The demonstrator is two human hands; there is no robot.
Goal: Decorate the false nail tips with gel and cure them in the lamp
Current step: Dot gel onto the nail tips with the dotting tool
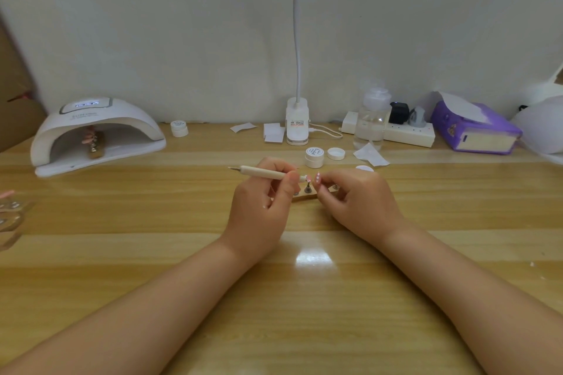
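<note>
On the desk, centre: both hands meet above a small wooden nail stand with metal pegs, which lies on the pale striped wooden tabletop.
Left hand: fingers curled round a cream pen-shaped dotting tool, which lies almost level, its fine tip pointing right.
Right hand: fingertips pinch a pink false nail tip with white dots, held just beside the tool's tip; whether they touch I cannot tell.
Gel: a small white round gel pot stands just behind the hands, a loose white lid beside it.
Lamp: a white domed curing lamp sits far left, its display lit; a second wooden stand with pink nail tips stands inside.
Back edge: a white clip-on desk lamp, a clear plastic pump bottle, a white power strip and a purple tissue pack.
</note>
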